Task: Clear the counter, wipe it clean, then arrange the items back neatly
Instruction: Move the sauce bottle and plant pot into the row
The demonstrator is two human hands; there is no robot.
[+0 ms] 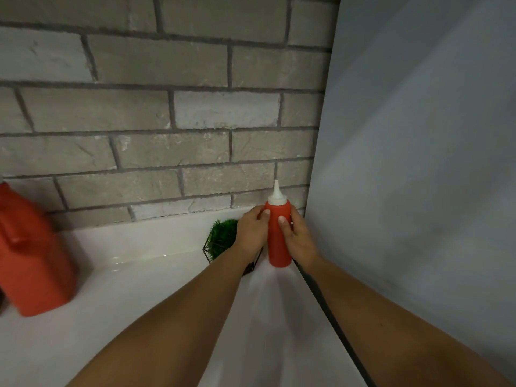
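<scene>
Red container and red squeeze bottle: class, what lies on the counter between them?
In the head view, right of the red container comes bare white counter, then a green plant, partly hidden by the left hand holding the squeeze bottle.

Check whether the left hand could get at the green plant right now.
Probably yes, once freed. The left hand grips the red squeeze bottle together with the right hand; the green plant sits just beside its wrist, with nothing between them.
</scene>
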